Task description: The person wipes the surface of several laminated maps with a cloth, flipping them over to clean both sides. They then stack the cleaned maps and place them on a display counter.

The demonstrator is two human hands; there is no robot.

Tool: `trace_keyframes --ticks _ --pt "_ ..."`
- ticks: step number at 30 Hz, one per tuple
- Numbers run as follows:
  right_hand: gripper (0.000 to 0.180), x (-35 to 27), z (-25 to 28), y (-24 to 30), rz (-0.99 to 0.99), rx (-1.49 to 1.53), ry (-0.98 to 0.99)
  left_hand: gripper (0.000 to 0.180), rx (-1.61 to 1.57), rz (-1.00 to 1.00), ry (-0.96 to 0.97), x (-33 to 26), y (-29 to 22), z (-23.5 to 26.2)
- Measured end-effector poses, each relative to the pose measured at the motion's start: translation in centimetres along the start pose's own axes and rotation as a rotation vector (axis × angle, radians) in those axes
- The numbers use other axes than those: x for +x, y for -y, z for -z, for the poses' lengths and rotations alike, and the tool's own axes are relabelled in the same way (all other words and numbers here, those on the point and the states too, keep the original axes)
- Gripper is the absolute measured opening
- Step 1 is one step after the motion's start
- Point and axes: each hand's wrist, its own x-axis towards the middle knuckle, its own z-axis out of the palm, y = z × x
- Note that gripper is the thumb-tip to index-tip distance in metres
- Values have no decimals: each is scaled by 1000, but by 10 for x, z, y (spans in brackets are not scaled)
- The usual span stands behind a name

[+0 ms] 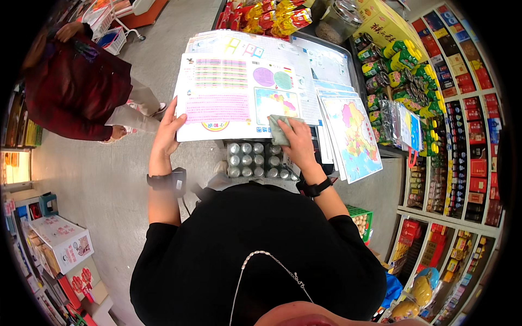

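Chart lies long axis crosswise, left hand pinching it, right hand gripping cloth

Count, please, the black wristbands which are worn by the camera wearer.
2: one wristband below the left hand, which holds the printed sheet; another below the right hand, on the grey-green cloth. Sleeves could hide more.

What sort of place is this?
Probably a grocery shop: shelves of packaged goods on the right, shopping baskets at upper left, and a pack of cans near the middle.
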Motion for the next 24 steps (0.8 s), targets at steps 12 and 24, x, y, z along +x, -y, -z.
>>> trace_keyframes --ticks 12,24 --pt "61 -3 -9 -19 -17 205 137 63 -132 71 85 -13 14 -7" --pt "54 84 -79 43 129 -73 200 60 -98 128 78 -12 45 3"
